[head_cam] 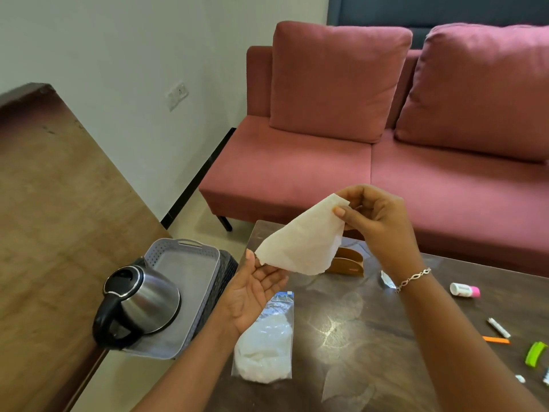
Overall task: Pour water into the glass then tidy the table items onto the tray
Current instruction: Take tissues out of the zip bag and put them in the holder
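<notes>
A white tissue (pixel 303 242) hangs in the air above the dark table (pixel 371 337). My right hand (pixel 371 215) pinches its upper corner. My left hand (pixel 255 286) is palm up under its lower corner, thumb and fingers touching the edge. A steel kettle (pixel 142 304) with a black handle stands on the grey tray (pixel 184 263) at the left. A clear zip bag (pixel 264 346) of white material lies on the table below my left hand. No glass is in view.
A wooden napkin holder (pixel 347 263) stands behind the tissue. A white and pink bottle (pixel 465 290), a foil wrapper (pixel 387 281), a white stick (pixel 499 328), an orange pen (pixel 496 340) and a green clip (pixel 534 353) lie at the right. A pink sofa (pixel 386 144) is beyond.
</notes>
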`<state>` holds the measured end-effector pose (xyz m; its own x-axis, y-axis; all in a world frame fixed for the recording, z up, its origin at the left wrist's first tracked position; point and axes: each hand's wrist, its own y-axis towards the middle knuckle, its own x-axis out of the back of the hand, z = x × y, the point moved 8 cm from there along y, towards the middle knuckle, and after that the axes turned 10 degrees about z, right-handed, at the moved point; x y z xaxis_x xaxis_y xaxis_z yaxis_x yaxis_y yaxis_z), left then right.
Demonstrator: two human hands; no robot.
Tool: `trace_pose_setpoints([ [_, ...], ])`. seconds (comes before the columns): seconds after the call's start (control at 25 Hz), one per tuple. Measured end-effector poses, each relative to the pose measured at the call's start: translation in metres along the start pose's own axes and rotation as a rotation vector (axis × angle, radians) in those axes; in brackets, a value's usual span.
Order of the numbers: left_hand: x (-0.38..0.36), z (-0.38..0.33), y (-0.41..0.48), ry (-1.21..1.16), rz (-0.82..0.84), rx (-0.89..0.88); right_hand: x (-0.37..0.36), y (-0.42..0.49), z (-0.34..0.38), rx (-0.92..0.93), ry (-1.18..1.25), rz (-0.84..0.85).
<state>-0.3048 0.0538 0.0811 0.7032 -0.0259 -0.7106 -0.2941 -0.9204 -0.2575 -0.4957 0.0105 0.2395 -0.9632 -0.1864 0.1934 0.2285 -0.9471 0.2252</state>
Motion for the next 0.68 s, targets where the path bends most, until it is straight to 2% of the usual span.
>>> trace_pose_setpoints([
  [0.24, 0.001, -0.011, 0.005, 0.030, -0.121, -0.077, 0.005, -0.007, -0.004, -0.015, 0.052, 0.059],
  [0.28, -0.001, -0.011, 0.004, 0.104, -0.103, -0.030, 0.005, -0.009, -0.002, 0.003, 0.049, 0.088],
  [0.4, -0.006, -0.002, 0.001, 0.604, -0.011, 0.214, -0.001, -0.016, 0.006, 0.071, -0.045, 0.224],
  [0.48, -0.015, -0.002, 0.005, 0.744, 0.027, 0.201, -0.005, -0.017, 0.010, 0.067, -0.108, 0.305],
  [0.68, -0.068, -0.002, 0.018, 0.556, 0.249, 0.101, -0.007, -0.022, 0.022, 0.108, -0.260, 0.364],
])
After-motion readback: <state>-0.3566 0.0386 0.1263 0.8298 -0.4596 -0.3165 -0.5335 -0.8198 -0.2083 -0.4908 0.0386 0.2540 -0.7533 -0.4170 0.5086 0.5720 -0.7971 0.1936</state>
